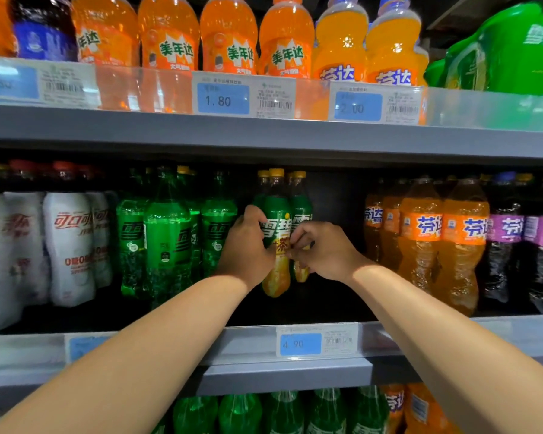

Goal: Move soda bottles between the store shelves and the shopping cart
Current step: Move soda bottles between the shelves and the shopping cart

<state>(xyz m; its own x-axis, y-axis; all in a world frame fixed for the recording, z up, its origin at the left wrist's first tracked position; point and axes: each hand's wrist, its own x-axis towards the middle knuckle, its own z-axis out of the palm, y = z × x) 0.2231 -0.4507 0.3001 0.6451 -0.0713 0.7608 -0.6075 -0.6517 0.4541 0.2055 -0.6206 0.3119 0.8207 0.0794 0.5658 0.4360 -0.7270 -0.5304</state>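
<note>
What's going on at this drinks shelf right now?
A person reaches into the middle shelf with both bare arms. The left hand grips a yellow-capped bottle with a green and yellow label. The right hand seems to pinch the matching bottle right beside it. Both bottles are inside the shelf, between green sodas and orange sodas. No cart is in view.

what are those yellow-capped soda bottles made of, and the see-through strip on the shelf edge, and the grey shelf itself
The yellow-capped soda bottles look like thin clear plastic, glossy; amber drink shows through below a printed green-and-yellow film label. The see-through strip seems to be shiny rigid transparent plastic: bottles show through it and paper price tags sit in it. The grey shelf is probably painted metal with a flat matte finish, though that is less certain.
</note>
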